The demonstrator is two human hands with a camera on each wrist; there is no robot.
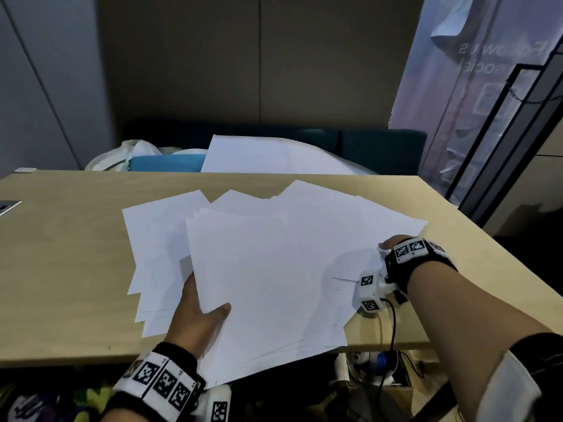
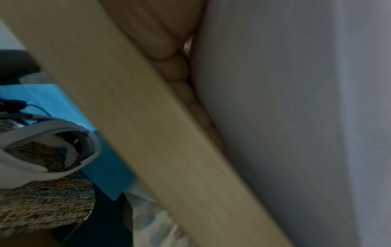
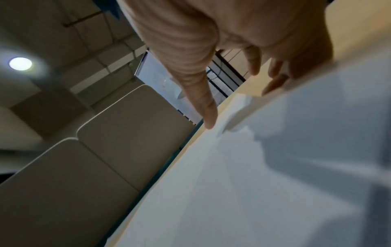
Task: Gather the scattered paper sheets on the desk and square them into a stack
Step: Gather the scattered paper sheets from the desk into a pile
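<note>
Gathering is under way: both hands draw the loose sheets [image 1: 274, 257] toward the middle of the desk [image 1: 61, 254]

The left hand [image 1: 198, 318] pinches the near-left corner of the fanned pile, thumb on top and fingers underneath, where the pile overhangs the desk's near edge; the right hand [image 1: 393, 243] lies at the pile's right edge with fingers straight and spread, holding nothing. The sheets overlap at skewed angles, so squaring is not yet begun; the next move probably calls for sweeping the right-hand sheets inward, then standing the pile on edge to tap it even. The desk is pale wood; behind it stand a dark blue sofa [image 1: 380, 153] with more paper on it, and beige wall panels
</note>
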